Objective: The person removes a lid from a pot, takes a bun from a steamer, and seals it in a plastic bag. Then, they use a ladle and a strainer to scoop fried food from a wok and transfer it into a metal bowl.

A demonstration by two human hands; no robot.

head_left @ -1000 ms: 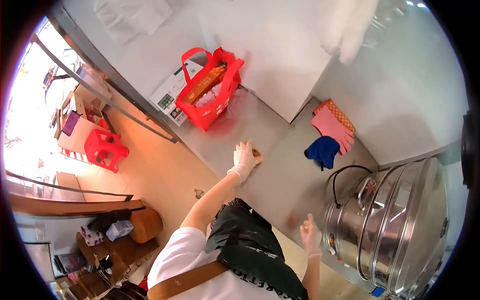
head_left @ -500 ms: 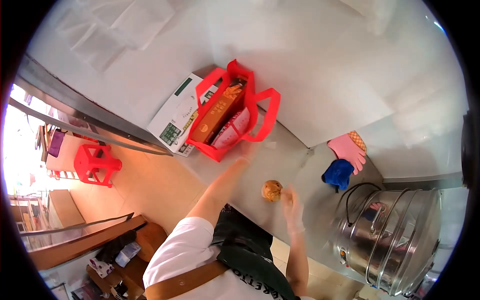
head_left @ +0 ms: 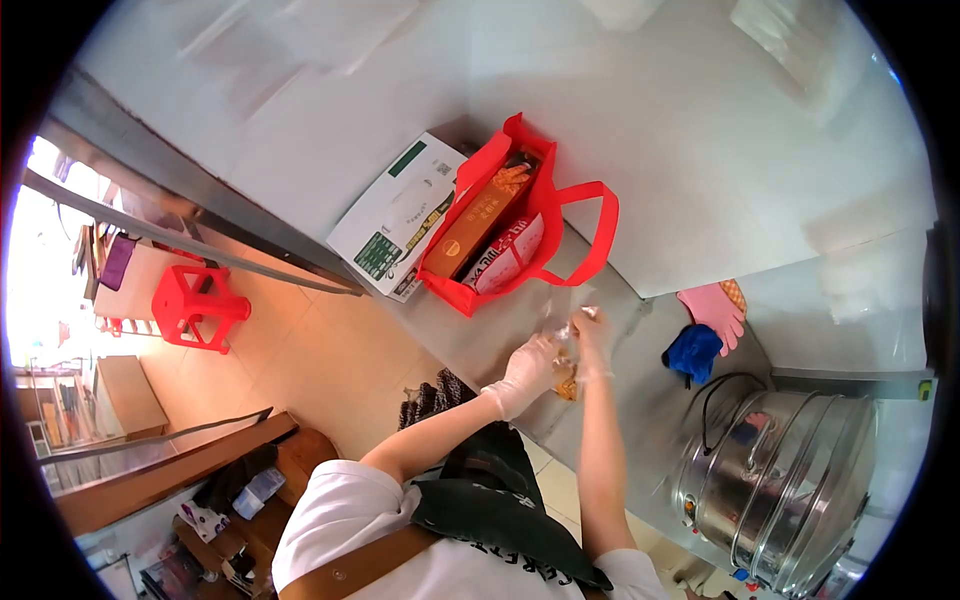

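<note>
My left hand [head_left: 524, 380], in a thin clear glove, is closed with its fingertips at a shiny clear plastic bag [head_left: 555, 322]. Just to its right, my right hand [head_left: 592, 340], also gloved, pinches the same bag. Motion blurs the film, so its exact shape cannot be made out. Below and between the hands a golden-brown round baked item [head_left: 567, 387] shows partly on the grey metal counter [head_left: 490, 345]; the hands cover the rest of it. Beyond the hands stands a red tote bag [head_left: 548, 215] with an orange-brown box [head_left: 482, 226] and a red-and-white packet [head_left: 510, 257] inside.
A white carton [head_left: 395, 215] leans behind the tote. On the right lie a pink glove [head_left: 715, 312] and a blue cloth item [head_left: 692, 352], near a large steel drum-shaped vessel [head_left: 775, 480] and its black cable [head_left: 712, 400]. A red stool [head_left: 200, 308] stands on the floor at left.
My left hand has come back from beside the tote to meet my right hand. My right hand has risen from the baked item, and clear plastic now shows between both hands. The view has shifted slightly.
</note>
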